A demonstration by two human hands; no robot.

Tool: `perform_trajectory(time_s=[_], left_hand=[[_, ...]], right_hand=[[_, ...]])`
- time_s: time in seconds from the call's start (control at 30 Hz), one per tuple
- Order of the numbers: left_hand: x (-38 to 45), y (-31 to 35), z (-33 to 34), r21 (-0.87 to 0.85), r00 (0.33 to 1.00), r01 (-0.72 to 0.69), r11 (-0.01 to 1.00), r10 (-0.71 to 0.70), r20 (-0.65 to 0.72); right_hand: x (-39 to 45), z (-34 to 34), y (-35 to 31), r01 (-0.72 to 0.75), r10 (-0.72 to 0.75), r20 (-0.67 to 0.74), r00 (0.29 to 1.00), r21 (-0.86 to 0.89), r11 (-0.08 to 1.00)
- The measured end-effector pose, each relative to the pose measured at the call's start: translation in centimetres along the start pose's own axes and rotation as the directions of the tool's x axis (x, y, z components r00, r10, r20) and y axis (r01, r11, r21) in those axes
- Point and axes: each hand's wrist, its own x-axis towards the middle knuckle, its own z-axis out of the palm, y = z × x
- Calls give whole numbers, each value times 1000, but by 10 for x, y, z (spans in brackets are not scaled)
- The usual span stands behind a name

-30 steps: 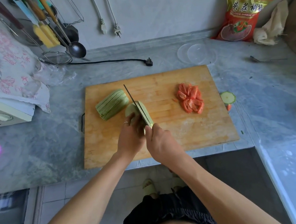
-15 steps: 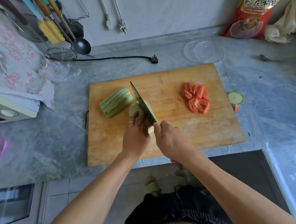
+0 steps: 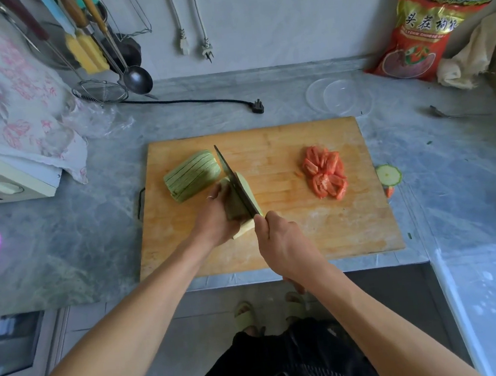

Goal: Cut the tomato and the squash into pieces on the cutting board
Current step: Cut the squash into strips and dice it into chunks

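Note:
On the wooden cutting board (image 3: 306, 236), a sliced half of pale green squash (image 3: 191, 175) lies at the left, its slices still together. A second squash half (image 3: 248, 187) sits mid-board. My left hand (image 3: 216, 218) presses on it from the left. My right hand (image 3: 282, 242) grips the handle of a dark cleaver (image 3: 234, 180), whose blade is down in this squash half, tip pointing away. A pile of red tomato pieces (image 3: 325, 172) lies on the board's right part.
A round squash slice (image 3: 388, 175) and a tomato scrap (image 3: 389, 191) lie on the grey counter right of the board. Clear plastic lids (image 3: 339, 97), a red bag (image 3: 425, 25), a spoon (image 3: 451, 113), a black plug (image 3: 257, 107) and hanging utensils (image 3: 136, 77) stand behind.
The cleaver's blade has tilted and gone lower into the squash half, cutting another slice. My left hand has stayed on the squash. The view has shifted slightly.

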Motion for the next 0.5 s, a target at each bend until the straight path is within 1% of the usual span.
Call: perform_trajectory(time_s=[0.1, 0.17, 0.3, 0.43, 0.5], left_hand=[[-2, 4, -3, -4, 1000, -10, 1000, 10, 12], [-1, 0, -3, -3, 999, -8, 1000, 8, 33], [0, 0, -10, -23, 999, -15, 1000, 16, 46], [-3, -2, -7, -38, 999, -16, 999, 18, 50], [-3, -3, -4, -43, 999, -28, 999, 29, 27]], right_hand=[[4, 4, -2, 20, -18, -36, 999, 68, 997], [8, 8, 0, 9, 0, -73, 997, 123, 992], [8, 8, 2, 11, 5, -85, 996, 181, 983], [7, 8, 3, -28, 35, -51, 998, 140, 990], [6, 8, 5, -7, 18, -62, 998, 172, 985]])
